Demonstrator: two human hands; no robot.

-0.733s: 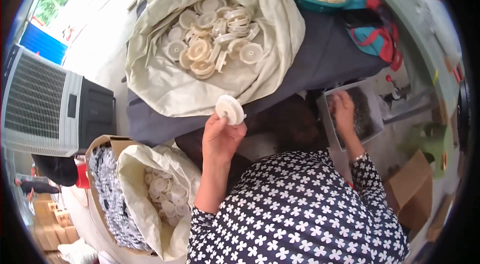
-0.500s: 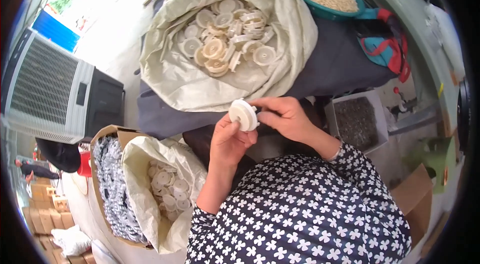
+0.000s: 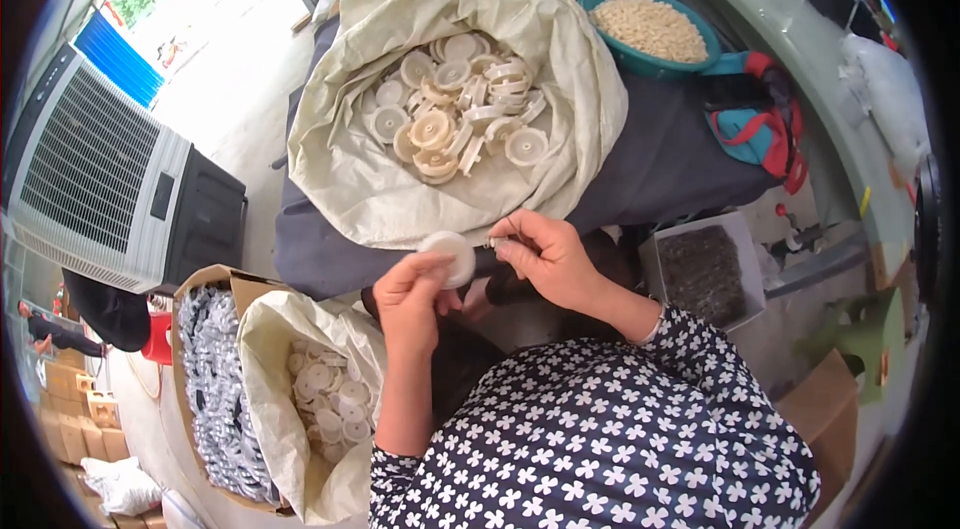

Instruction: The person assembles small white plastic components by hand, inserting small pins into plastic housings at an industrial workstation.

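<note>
My left hand (image 3: 410, 299) grips a round white plastic cap (image 3: 449, 260) by its edge, its smooth flat side turned up. Just right of it, my right hand (image 3: 545, 257) is closed in a pinch on a tiny piece at the fingertips, too small to name. The two hands are apart, close to the near edge of the cloth-covered table. Beyond them a pale woven sack (image 3: 350, 191) lies rolled open, holding many cream and white plastic discs (image 3: 430, 130) with raised centres.
A teal basin (image 3: 625, 54) of small cream pieces stands far right, near a teal-and-red bag (image 3: 755, 134). Lower right is a white box (image 3: 752, 264) of dark bits. At lower left, a second sack (image 3: 275, 359) of white discs leans by a carton of grey parts (image 3: 222, 389).
My left hand has moved left and down with the white cap and turned it over. My right hand has drawn away from the cap, still pinching. The view has shifted slightly.
</note>
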